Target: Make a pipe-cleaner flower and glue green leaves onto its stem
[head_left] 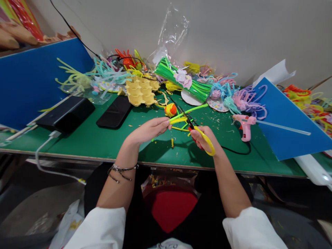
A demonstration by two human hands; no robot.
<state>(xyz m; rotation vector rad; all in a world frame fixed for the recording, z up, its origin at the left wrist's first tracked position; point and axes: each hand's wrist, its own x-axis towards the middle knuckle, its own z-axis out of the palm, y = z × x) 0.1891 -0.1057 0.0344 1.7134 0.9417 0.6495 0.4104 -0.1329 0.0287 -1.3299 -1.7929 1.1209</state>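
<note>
Clock directions run from the hands, with 12 straight ahead. Nearest, at 6 o'clock, a red seat shows between dark-clad legs, with white sleeves on either side. A bracelet circles the left wrist.

Over a green table, the left hand has its fingers together, clamped at the tips on yellow and green fuzzy stems. The right hand has its fingers closed around the yellow and red handles of scissors. Their dark blades cross by the stems' far ends; whether they are cutting, I cannot tell.

A little farther, at 11, sits an orange and yellow ball. At 3 stands a pink glue gun, with a blue board beyond it. At 9 lie a phone and, past it, a black box with a white cable.

Farther still, a yellow egg tray is at 10, a green bundle at 12, and a lilac bunch at 2. A clear bag rises at 12 against the grey wall.
</note>
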